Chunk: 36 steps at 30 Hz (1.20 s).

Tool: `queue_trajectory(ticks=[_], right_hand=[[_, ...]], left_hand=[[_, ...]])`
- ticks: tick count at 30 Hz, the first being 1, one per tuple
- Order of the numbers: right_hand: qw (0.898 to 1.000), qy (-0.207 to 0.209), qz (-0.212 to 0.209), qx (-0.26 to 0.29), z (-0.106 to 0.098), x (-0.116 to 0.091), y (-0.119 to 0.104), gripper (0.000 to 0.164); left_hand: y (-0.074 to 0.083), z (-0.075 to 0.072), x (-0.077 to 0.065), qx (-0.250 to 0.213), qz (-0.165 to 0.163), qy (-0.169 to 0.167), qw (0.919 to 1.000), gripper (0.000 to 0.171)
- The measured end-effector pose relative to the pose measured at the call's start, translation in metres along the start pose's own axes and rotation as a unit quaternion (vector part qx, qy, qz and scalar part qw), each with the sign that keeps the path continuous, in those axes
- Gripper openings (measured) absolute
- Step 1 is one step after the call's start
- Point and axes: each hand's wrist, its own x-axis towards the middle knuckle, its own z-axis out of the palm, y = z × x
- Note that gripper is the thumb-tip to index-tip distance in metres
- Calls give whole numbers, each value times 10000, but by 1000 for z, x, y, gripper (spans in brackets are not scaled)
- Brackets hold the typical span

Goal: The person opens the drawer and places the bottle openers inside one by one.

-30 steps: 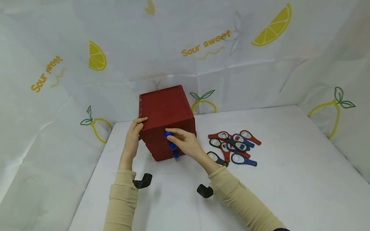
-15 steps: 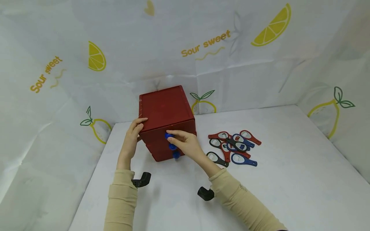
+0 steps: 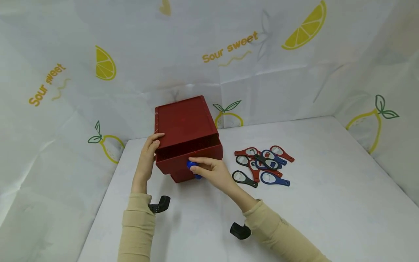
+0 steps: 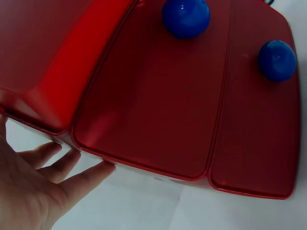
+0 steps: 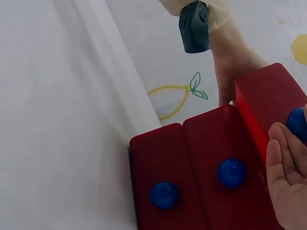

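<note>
A red drawer cabinet [image 3: 184, 118] stands on the white table, with its top drawer [image 3: 171, 164] pulled partly out and a dark gap behind the drawer front. My right hand [image 3: 214, 174] pinches that drawer's blue knob [image 3: 191, 165] between thumb and fingers. Against the cabinet's left side rests my left hand [image 3: 145, 160], one finger reaching over the top edge. Its straight fingers [image 4: 88, 184] lie along the side wall in the left wrist view. Below, the middle knob [image 4: 186, 17] and bottom knob [image 4: 277, 60] sit on drawers that are shut.
Right of the cabinet lies a loose pile of red, blue and black paddle-shaped pieces [image 3: 268, 177] with round pale centres and handles, like bottle openers. A white sheet [image 3: 140, 72] printed with lemons hangs behind the table [image 3: 327, 182].
The top drawer has slid out toward me, with my right hand drawing back on its knob. My left hand has stayed at the cabinet's left side.
</note>
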Motion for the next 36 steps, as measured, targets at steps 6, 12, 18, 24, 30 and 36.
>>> queue_trajectory(ticks=[6,12,18,24,30,36], right_hand=[[9996,-104,49,252,0,-11,4,37],[9993,-122,31,339,1,-20,6,40],[9994,4,-40,340,5,-27,7,39],[9985,50,-70,549,7,-33,9,39],[9975,55,-21,709,8,-40,9,40],[9981,43,-109,605,8,-48,8,39]], left_hand=[[-2,0,1,-106,-106,-98,9998,41],[-18,-4,11,-225,-239,-130,9994,42],[-27,-6,14,-269,-135,-168,9994,44],[-26,-7,12,-181,-122,-120,9997,44],[-16,-4,8,-193,-106,-167,9996,45],[-3,0,2,-162,-84,-181,9997,45]])
